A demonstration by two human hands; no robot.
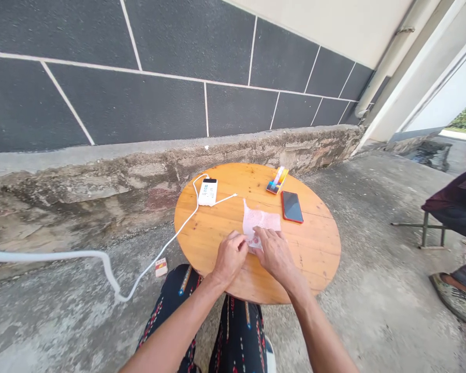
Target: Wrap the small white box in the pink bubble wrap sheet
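Observation:
A thin pink sheet [264, 218], crinkled and partly see-through, lies on the round wooden table [314, 248]. I cannot tell if it is plastic or paper. At its near left edge, the thumb and fingers of my left hand [231, 256] are pinched together on it. My right hand [275, 254] rests over the near right part, fingers stretched out and thumb apart, covering some of the sheet. Between the two hands a small round reddish patch shows on or under the sheet.
A white power bank [208, 192] with a white cable [178, 231] lies at the table's back left. Behind the sheet stand a tape dispenser [277, 181] and a red-edged phone [292, 206]. A small box [161, 267] lies on the ground. Another person [458, 207] sits at right.

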